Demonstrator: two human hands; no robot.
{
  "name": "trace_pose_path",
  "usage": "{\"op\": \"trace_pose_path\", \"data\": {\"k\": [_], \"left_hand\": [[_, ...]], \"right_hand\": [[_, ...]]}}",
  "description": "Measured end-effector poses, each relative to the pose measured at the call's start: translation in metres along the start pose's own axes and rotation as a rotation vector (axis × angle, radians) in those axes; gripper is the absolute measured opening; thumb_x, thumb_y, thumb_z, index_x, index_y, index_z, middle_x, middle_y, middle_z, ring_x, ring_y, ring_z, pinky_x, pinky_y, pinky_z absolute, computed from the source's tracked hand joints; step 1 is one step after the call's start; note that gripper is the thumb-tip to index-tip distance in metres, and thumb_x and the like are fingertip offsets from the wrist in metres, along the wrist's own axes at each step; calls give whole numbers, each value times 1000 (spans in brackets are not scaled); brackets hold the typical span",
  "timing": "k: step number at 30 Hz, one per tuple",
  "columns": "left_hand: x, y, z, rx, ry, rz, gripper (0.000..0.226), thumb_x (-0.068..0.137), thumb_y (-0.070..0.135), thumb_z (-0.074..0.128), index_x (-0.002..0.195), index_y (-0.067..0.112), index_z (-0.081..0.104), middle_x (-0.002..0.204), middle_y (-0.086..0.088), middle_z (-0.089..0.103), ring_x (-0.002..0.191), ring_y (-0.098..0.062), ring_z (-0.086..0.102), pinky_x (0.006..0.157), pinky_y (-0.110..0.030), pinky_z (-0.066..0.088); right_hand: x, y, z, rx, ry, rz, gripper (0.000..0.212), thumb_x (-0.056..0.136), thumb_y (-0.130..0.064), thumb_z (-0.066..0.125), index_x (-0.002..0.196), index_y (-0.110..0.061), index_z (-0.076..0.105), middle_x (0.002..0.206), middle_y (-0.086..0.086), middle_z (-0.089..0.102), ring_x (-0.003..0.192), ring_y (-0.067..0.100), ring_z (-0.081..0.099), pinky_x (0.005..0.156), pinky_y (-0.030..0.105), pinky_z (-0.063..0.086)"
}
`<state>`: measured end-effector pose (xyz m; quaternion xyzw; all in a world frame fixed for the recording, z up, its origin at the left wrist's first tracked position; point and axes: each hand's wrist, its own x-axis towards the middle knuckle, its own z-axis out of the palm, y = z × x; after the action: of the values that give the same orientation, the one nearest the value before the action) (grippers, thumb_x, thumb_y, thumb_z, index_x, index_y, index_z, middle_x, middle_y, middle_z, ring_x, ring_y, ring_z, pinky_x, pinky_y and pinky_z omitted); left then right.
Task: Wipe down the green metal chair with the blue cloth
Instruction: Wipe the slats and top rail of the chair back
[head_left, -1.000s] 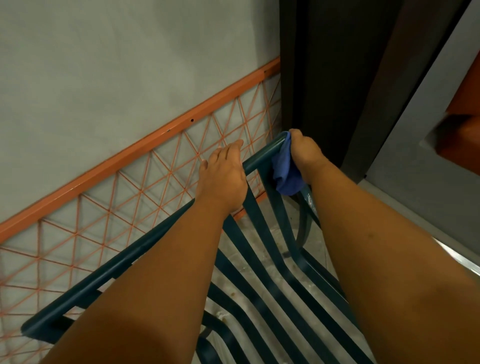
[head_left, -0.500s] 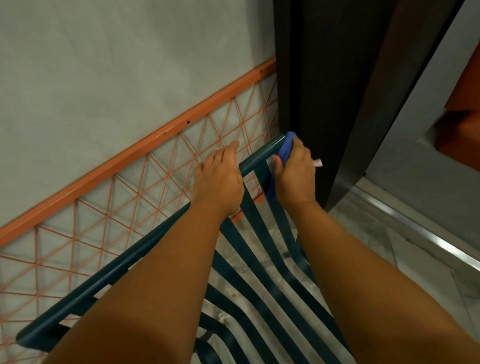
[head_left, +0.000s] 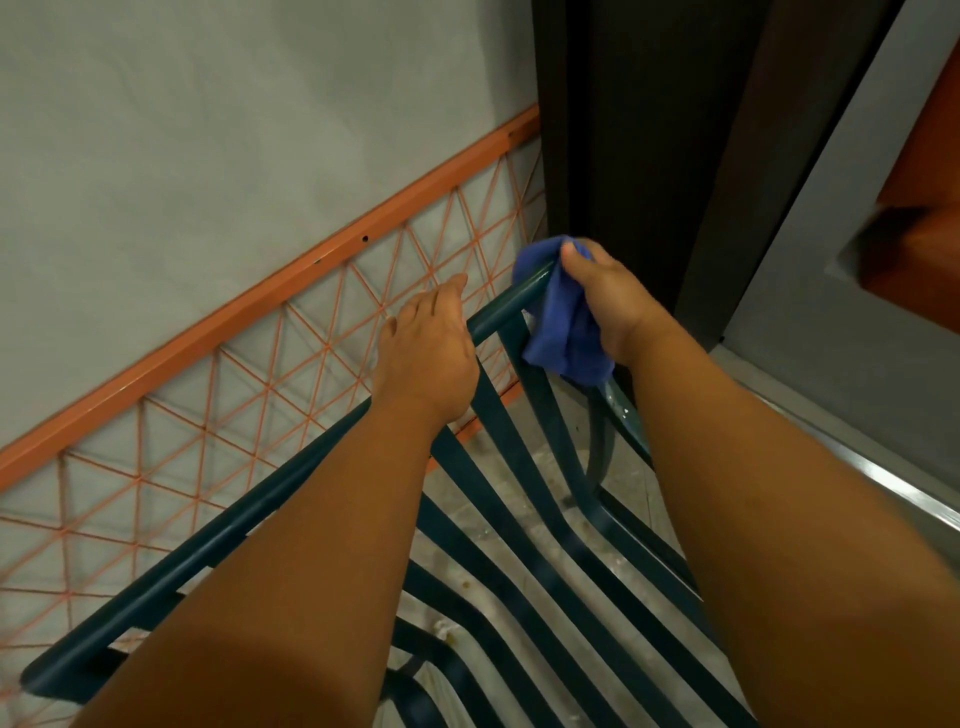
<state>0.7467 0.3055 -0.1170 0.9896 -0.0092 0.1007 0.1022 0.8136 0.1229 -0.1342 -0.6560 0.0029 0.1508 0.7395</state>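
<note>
The green metal chair (head_left: 498, 307) fills the lower middle, seen from above, with its top rail running from lower left to upper right and its slats dropping away below. My left hand (head_left: 426, 353) rests on the top rail with its fingers fairly straight, pointing toward the wall. My right hand (head_left: 609, 304) grips the blue cloth (head_left: 560, 332) at the rail's right corner. The cloth is bunched over the corner and hangs down against the side tube. Both forearms cover much of the seat.
An orange metal lattice fence (head_left: 291, 343) stands just behind the chair against a grey wall (head_left: 208, 130). A dark door frame (head_left: 634, 130) rises close to the right corner. A metal floor threshold (head_left: 893, 493) runs along the right, with an orange object (head_left: 919, 244) beyond it.
My right hand has turned on the rail's corner, and the cloth now shows over the corner and hangs lower on the side. My left hand has stayed on the rail.
</note>
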Motion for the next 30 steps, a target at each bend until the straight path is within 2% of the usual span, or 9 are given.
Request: {"op": "trace_pose_path", "data": {"k": [3, 8, 11, 15, 18, 21, 25, 28, 30], "left_hand": [[1, -1, 0, 1, 2, -6, 50, 96, 14, 37, 145, 18, 28, 140, -9, 45, 130, -25, 40, 107, -44, 32], [2, -3, 1, 0, -23, -5, 50, 96, 15, 36, 145, 19, 27, 142, -8, 44, 132, -25, 38, 109, -45, 31], [2, -3, 2, 6, -22, -4, 51, 96, 15, 36, 146, 19, 26, 143, -9, 43, 132, -26, 38, 109, -46, 30], [2, -3, 2, 11, -16, -1, 51, 96, 14, 36, 145, 19, 27, 142, -9, 44, 131, -26, 38, 108, -47, 31], [2, -2, 2, 11, -13, 4, 49, 97, 15, 36, 145, 19, 28, 141, -9, 45, 131, -26, 38, 109, -47, 31], [2, -2, 2, 14, -1, 11, 45, 97, 16, 34, 142, 20, 32, 140, -8, 47, 131, -26, 39, 107, -45, 32], [2, -4, 3, 11, -4, 17, 38, 97, 17, 32, 134, 22, 40, 135, -8, 50, 127, -27, 43, 105, -47, 35], [2, -3, 3, 5, -22, 18, 30, 97, 18, 31, 123, 24, 46, 130, -8, 54, 123, -29, 47, 102, -50, 37], [1, -4, 3, 0, -21, 10, 26, 97, 19, 31, 116, 23, 48, 125, -7, 56, 116, -28, 51, 100, -49, 39]], "right_hand": [[10, -14, 9, 70, -3, 111, 44, 97, -51, 41, 81, -19, 66, 73, -3, 72, 74, 8, 68, 66, 22, 50], [23, -14, 11, 18, 1, 276, 36, 95, -46, 45, 74, -20, 59, 74, 2, 60, 77, 16, 58, 67, 29, 46], [22, 2, 16, -29, 182, 262, 44, 95, -53, 39, 91, -16, 63, 89, 4, 63, 89, 20, 61, 78, 32, 46], [4, 48, 24, -367, 437, -37, 50, 99, -56, 16, 103, -23, 54, 92, 0, 59, 95, 20, 58, 92, 46, 44], [-1, 64, 27, -410, 464, -208, 40, 100, -47, 31, 126, -21, 47, 111, -2, 55, 108, 18, 54, 100, 49, 42], [-14, 77, 34, -483, 426, -348, 59, 98, -29, 49, 150, -19, 23, 148, 7, 36, 135, 22, 36, 113, 40, 30], [-34, 109, 25, -678, 450, -253, 72, 96, -11, 52, 153, -20, 9, 160, 9, 14, 146, 30, 17, 117, 51, 23], [-30, 97, 23, -653, 435, -48, 79, 93, -3, 54, 153, -21, 6, 161, 9, 7, 148, 29, 8, 119, 46, 18], [-29, 87, 33, -636, 435, -31, 87, 90, 4, 54, 153, -21, 0, 162, 7, -2, 148, 27, -1, 117, 42, 14]]}}
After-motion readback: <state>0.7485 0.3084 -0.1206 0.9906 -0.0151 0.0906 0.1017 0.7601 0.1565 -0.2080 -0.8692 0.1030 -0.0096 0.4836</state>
